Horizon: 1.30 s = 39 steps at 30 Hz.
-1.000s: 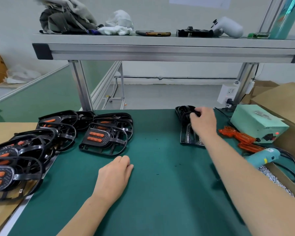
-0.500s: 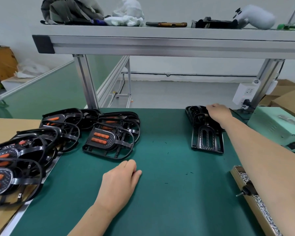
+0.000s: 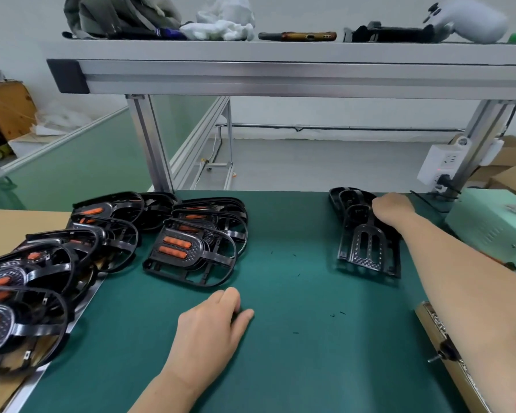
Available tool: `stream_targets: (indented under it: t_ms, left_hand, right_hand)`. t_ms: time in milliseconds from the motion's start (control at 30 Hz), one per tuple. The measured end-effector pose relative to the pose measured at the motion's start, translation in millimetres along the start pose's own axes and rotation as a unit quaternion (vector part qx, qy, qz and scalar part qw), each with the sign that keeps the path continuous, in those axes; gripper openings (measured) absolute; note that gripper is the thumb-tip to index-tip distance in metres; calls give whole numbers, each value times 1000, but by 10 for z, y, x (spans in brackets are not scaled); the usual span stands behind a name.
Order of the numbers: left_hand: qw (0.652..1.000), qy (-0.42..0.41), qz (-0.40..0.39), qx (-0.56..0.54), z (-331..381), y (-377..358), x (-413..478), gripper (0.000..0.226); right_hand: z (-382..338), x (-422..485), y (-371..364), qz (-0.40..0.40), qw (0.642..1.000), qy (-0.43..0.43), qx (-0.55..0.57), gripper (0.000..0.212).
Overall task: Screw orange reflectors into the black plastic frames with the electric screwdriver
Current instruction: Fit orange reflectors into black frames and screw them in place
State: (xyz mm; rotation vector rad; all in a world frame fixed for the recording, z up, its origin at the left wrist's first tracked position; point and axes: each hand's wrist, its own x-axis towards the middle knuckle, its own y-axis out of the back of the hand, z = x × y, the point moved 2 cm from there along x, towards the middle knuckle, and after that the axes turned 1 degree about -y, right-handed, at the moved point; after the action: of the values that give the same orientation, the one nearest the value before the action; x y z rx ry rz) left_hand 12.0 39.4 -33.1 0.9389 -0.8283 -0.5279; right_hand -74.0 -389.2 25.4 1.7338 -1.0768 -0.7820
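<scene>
Right grip (image 3: 392, 207) rested on empty black frames (image 3: 367, 248), far-right corner of the bench (image 3: 280, 368), closure hidden.
Fetching step, apparently; the next move called for lifting one frame toward the spread left grip (image 3: 209, 326).

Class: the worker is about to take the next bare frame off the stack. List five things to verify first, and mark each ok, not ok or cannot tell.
1. Right hand on the stack of bare black frames: ok, it rests on the far end.
2. Grip on one frame only: cannot tell, the fingers are hidden.
3. Left hand free: ok, flat on the green mat, holding nothing.
4. Finished frames with orange reflectors kept apart from the stack: ok.
5. Loose reflectors and electric screwdriver ready: cannot tell, neither is plainly in view.
</scene>
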Motion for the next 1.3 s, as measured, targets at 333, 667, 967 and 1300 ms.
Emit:
stream_targets:
  t_ms: [333,667,967,1300]
  left_hand:
    - [1000,17,-17,3,-16,-41,25,36]
    - [999,27,-36,14,-7,-24,25,31]
    - [998,27,-39,31,22,-1,46,28]
    - [998,32,-43,30,32,13,20,26]
  right_hand:
    - [59,-572,-38,-34,999,22,-13,28]
    - [11,-1107,-32,-78,990,79,-86,42]
    - [-29,-1492,71,-23,989,123,-77,46]
    - [-63,-1903,150,-5,990,100,-102,30]
